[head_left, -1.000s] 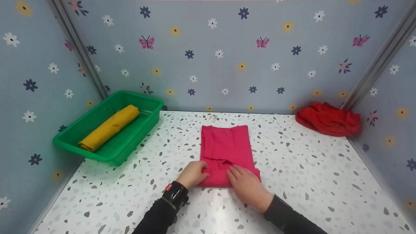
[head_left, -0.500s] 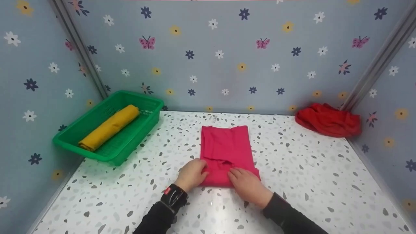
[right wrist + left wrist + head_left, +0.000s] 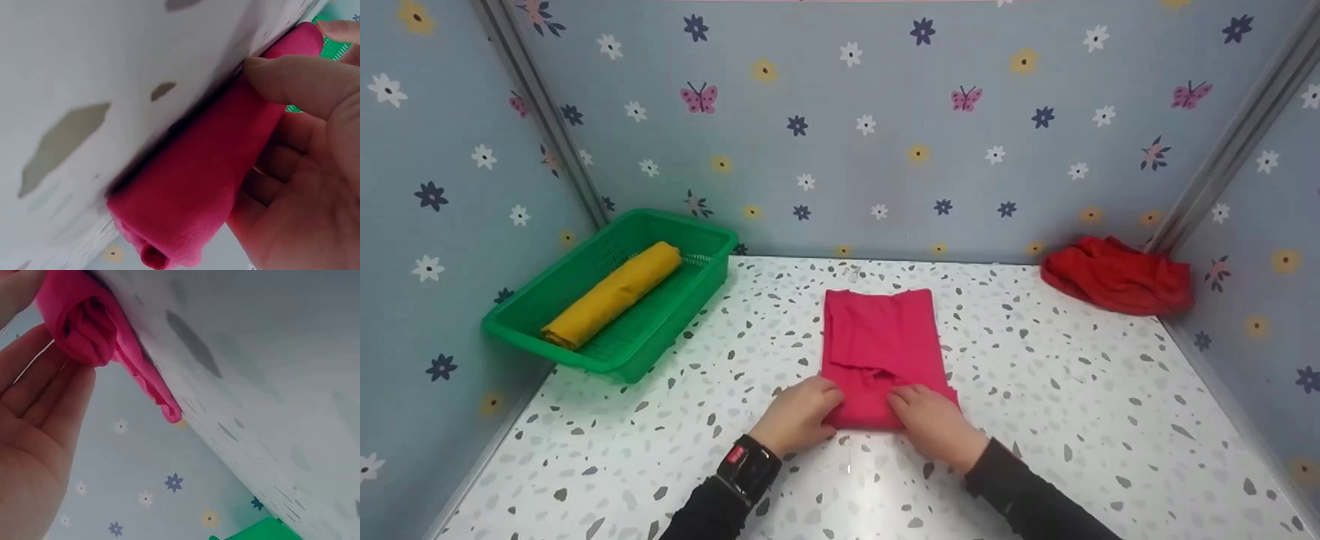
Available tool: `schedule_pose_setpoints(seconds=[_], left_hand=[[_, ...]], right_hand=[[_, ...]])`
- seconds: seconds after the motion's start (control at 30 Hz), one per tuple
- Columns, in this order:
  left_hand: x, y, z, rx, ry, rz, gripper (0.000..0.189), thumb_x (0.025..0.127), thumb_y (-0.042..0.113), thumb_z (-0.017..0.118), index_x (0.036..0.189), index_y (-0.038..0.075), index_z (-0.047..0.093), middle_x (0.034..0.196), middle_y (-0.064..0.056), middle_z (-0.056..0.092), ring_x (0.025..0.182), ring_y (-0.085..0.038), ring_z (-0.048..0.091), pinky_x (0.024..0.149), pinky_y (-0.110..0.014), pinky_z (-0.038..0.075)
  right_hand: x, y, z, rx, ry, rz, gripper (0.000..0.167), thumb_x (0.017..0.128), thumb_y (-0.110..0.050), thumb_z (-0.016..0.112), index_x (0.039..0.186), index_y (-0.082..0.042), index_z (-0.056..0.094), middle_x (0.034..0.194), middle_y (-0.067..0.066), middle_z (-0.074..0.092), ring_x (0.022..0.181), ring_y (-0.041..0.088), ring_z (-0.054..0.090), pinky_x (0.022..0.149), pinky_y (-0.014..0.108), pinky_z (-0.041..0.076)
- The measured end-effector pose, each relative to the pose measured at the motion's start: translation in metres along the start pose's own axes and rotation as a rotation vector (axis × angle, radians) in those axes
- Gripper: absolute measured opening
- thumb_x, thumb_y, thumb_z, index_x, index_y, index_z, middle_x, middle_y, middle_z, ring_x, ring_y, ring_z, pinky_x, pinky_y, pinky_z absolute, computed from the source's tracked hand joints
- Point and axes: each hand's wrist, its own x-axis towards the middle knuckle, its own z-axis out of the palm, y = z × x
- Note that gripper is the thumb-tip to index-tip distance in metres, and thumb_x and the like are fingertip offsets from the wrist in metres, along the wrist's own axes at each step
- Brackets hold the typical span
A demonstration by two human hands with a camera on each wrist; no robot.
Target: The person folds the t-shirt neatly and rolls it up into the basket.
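A pink cloth (image 3: pixel 885 330) lies folded into a rectangle at the middle of the table, its near end rolled into a thick band. My left hand (image 3: pixel 801 416) holds the left end of this roll; in the left wrist view the fingers (image 3: pixel 67 382) lie against its spiral end, with the thumb at the top left partly out of frame. At the roll's right part, my right hand (image 3: pixel 936 426) grips it, the thumb (image 3: pixel 281 76) at the near lower edge and the fingers over the far side. Some fingertips are hidden by the cloth.
A green plastic basket (image 3: pixel 660 345) stands at the left with a rolled yellow cloth (image 3: pixel 615 294) inside. A crumpled red cloth (image 3: pixel 1117 276) sits in the back right corner. Flower-patterned panels (image 3: pixel 877 135) enclose the speckled white table (image 3: pixel 1080 390) at the back and sides.
My left hand has shifted slightly toward me and its thumb has moved to the roll's near edge. My right hand has barely moved; the pink cloth stays almost the same.
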Motion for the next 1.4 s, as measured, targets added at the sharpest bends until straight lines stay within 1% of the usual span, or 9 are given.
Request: schedule_pose_setpoints(seconds=[0.07,0.17,0.37,0.53,0.67,0.83,1.0,1.17,1.4], left_hand=[[0.000,0.000,0.002,0.021,-0.001,0.007,0.031,0.071,0.007,0.083,0.099,0.008,0.071,0.094,-0.002,0.062,0.090,-0.018,0.059,0.078,-0.033,0.052],[0.002,0.000,0.003,0.036,-0.007,-0.001,0.029,0.070,0.003,0.081,0.096,0.008,0.071,0.091,-0.001,0.062,0.089,-0.019,0.060,0.078,-0.033,0.052],[0.005,-0.001,0.006,0.015,-0.017,-0.026,0.027,0.070,0.000,0.078,0.094,0.009,0.069,0.086,-0.001,0.064,0.084,-0.019,0.062,0.076,-0.035,0.052],[0.009,0.000,0.006,0.006,0.004,-0.021,0.023,0.068,-0.004,0.073,0.082,0.010,0.063,0.076,0.001,0.060,0.074,-0.019,0.060,0.069,-0.034,0.051],[0.008,0.002,0.006,-0.015,0.014,-0.027,0.024,0.066,-0.005,0.071,0.079,0.011,0.060,0.070,0.003,0.056,0.068,-0.016,0.057,0.066,-0.033,0.050],[0.005,0.004,0.003,-0.063,0.015,-0.039,0.024,0.066,-0.003,0.071,0.077,0.013,0.057,0.066,0.007,0.050,0.062,-0.012,0.049,0.061,-0.029,0.046],[0.000,0.006,-0.002,-0.160,-0.015,-0.094,0.023,0.070,-0.002,0.070,0.077,0.015,0.056,0.065,0.009,0.046,0.062,-0.010,0.044,0.059,-0.026,0.041],[-0.004,0.008,-0.004,-0.248,-0.028,-0.121,0.020,0.073,0.001,0.069,0.080,0.016,0.058,0.067,0.010,0.048,0.063,-0.008,0.045,0.060,-0.025,0.042],[-0.007,0.009,-0.005,-0.319,-0.019,-0.148,0.018,0.076,0.005,0.069,0.091,0.014,0.066,0.073,0.010,0.053,0.068,-0.008,0.048,0.064,-0.027,0.043]], right_hand=[[0.001,0.000,-0.001,0.013,0.004,0.001,0.043,0.086,-0.014,0.075,0.125,0.001,0.063,0.122,0.017,0.064,0.114,0.032,0.060,0.094,0.040,0.051],[0.001,0.001,-0.001,0.041,-0.003,0.019,0.044,0.086,-0.013,0.075,0.125,0.001,0.063,0.121,0.016,0.064,0.113,0.031,0.060,0.093,0.040,0.052],[0.003,0.003,-0.002,0.058,-0.021,0.050,0.041,0.084,-0.013,0.076,0.122,-0.001,0.065,0.115,0.015,0.064,0.105,0.029,0.060,0.087,0.039,0.054],[0.003,0.005,-0.003,0.069,-0.011,0.045,0.036,0.084,-0.013,0.077,0.117,-0.004,0.068,0.108,0.012,0.061,0.096,0.025,0.058,0.081,0.036,0.055],[0.001,0.007,-0.005,0.084,-0.014,0.022,0.032,0.083,-0.015,0.077,0.112,-0.004,0.069,0.101,0.011,0.059,0.091,0.023,0.056,0.078,0.036,0.054],[-0.003,0.009,-0.011,0.104,-0.028,-0.014,0.026,0.083,-0.016,0.079,0.105,-0.005,0.069,0.089,0.007,0.058,0.082,0.020,0.055,0.073,0.035,0.052],[-0.008,0.013,-0.016,0.132,0.004,-0.079,0.019,0.081,-0.013,0.078,0.094,-0.006,0.066,0.080,0.003,0.057,0.074,0.018,0.056,0.069,0.032,0.051],[-0.012,0.016,-0.020,0.206,-0.029,-0.071,0.019,0.082,-0.012,0.076,0.095,-0.008,0.062,0.077,-0.002,0.055,0.070,0.014,0.053,0.067,0.031,0.050],[-0.015,0.019,-0.025,0.287,-0.075,-0.064,0.020,0.085,-0.009,0.072,0.098,-0.009,0.057,0.074,-0.004,0.050,0.066,0.011,0.049,0.065,0.031,0.049]])
